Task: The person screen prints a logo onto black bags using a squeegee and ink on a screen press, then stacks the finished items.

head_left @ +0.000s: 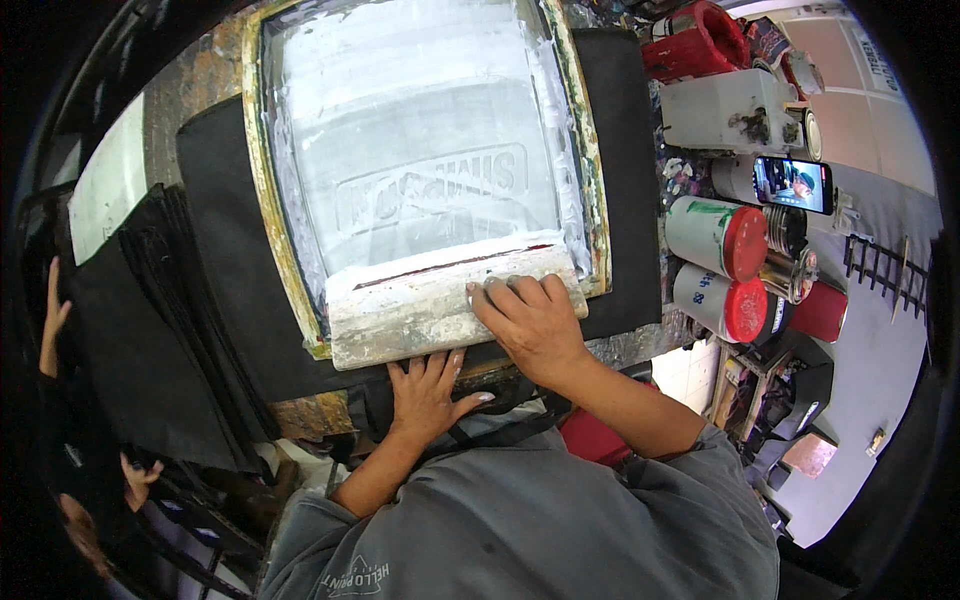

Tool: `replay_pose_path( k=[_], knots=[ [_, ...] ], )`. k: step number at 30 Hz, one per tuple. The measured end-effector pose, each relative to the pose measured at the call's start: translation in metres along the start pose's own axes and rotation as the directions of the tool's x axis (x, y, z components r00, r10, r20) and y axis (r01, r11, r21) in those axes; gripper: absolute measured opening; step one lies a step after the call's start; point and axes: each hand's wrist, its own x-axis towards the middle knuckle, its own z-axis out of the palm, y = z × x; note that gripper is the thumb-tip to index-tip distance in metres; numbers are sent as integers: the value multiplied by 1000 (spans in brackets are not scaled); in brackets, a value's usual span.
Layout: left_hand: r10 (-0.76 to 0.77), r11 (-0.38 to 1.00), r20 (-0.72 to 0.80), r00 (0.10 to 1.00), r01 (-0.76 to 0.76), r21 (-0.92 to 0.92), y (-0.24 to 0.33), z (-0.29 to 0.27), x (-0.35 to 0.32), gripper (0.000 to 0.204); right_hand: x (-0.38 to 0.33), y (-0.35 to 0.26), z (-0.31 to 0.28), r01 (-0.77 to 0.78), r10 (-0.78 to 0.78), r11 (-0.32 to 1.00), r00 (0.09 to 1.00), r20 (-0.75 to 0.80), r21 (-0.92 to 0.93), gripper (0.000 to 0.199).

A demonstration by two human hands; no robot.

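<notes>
A screen printing frame [590, 180] with a paint-stained wooden border lies in front of me, its mesh coated in white ink [420, 120]. A raised, boxed design shows faintly through the mesh. Across the frame's near end rests a wide, worn squeegee [430, 318], white ink along its far edge. My right hand [530, 325] is closed over the squeegee's right part, fingers curled on top. Lower and to the left, my left hand [428, 400] has its fingers stretched out against the squeegee's near edge, thumb apart; its fingertips are partly hidden. Black fabric [625, 170] lies beneath the frame.
Stacked black fabric pieces [170, 330] hang at the left. On the right stand red-lidded tubs [715, 240], a white container [720, 110], a red bucket [700, 42] and a lit phone [793, 185]. Another person's hand [55, 315] shows at the far left.
</notes>
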Motion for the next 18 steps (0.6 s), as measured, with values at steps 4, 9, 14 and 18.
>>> replay_pose_path(
  k=[4,9,14,18],
  knots=[
    [9,1000,-3,1000,-9,28,1,-4,1,92,0,2,6,8,-7,1000,998,-65,13,41],
    [12,999,-17,1000,-11,43,3,-4,2,93,-1,4,7,2,-1,999,1000,-30,45,45],
    [40,998,-49,998,-38,42,-1,-4,1,93,-1,2,6,-28,23,995,998,55,97,63],
    [5,1000,1,1000,-5,-5,-1,-3,-2,93,4,2,3,10,-8,996,1000,-23,90,48]
  ],
)
